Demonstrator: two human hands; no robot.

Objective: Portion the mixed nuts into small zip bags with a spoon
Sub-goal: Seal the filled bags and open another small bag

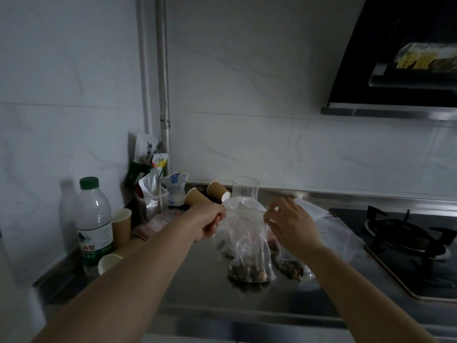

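I see the zip bag (247,246) hanging between both hands above the steel counter (197,276), mixed nuts (249,273) pooled at its bottom. The left hand (210,222) grips the bag's top left edge in a fist; the right hand (289,225) pinches the top right edge, other fingers spread.

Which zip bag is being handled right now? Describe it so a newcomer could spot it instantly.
Start at the gas stove on the right and move left along the steel counter to the two hands. The zip bag hangs between them, held at its top corners, nuts pooled at the bottom. Its neighbours lie slumped on the counter; it alone is upright.
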